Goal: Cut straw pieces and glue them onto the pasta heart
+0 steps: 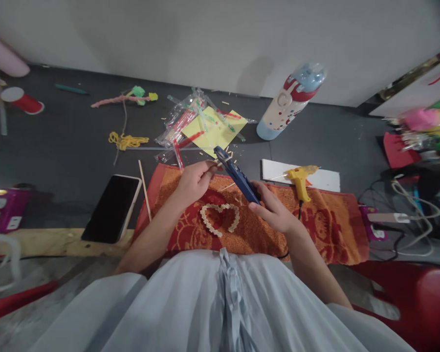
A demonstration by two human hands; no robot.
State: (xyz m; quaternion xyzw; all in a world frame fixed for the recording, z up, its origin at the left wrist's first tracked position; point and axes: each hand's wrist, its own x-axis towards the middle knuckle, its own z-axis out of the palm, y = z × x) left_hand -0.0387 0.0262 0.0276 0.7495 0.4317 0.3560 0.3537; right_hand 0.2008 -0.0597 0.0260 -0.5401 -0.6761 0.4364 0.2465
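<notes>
Stick pinched in left hand, end blurred against blue tool in right hand's grip.

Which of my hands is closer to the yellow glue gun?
Right. Your right hand, gripping the blue-handled tool, is just left of the yellow glue gun; your left hand is farther left, by the tool's tip.

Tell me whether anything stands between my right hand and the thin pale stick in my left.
Only the long dark-blue tool your right hand grips; its head is at the thin pale stick in your left hand.
</notes>
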